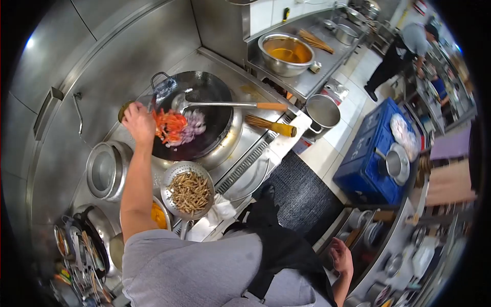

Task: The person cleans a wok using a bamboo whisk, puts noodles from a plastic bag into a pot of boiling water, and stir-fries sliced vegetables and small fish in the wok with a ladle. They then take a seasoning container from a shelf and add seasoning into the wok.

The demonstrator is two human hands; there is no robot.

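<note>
My left hand (pixel 139 124) reaches over the left side of a black wok (pixel 215 89). Its fingers are closed around a small round container (pixel 124 110), mostly hidden by the hand. Beside it in the wok lie cut red pepper strips (pixel 171 126) and chopped purple onion (pixel 193 126). A ladle (pixel 220 104) with a wooden handle rests across the wok. My right hand (pixel 341 257) hangs low at my side, fingers loosely bent and apart, with nothing visible in it. A perforated strainer (pixel 167 193) of browned, thin pieces (pixel 190 192) sits in front of the wok.
A bamboo brush (pixel 271 126) lies right of the wok. A steel bowl of orange liquid (pixel 286 53) stands on the back counter. Stacked metal pots (pixel 105 171) are at left. A large pot (pixel 323 111) and blue crate (pixel 367 153) stand right. A co-worker (pixel 409 46) is farther back.
</note>
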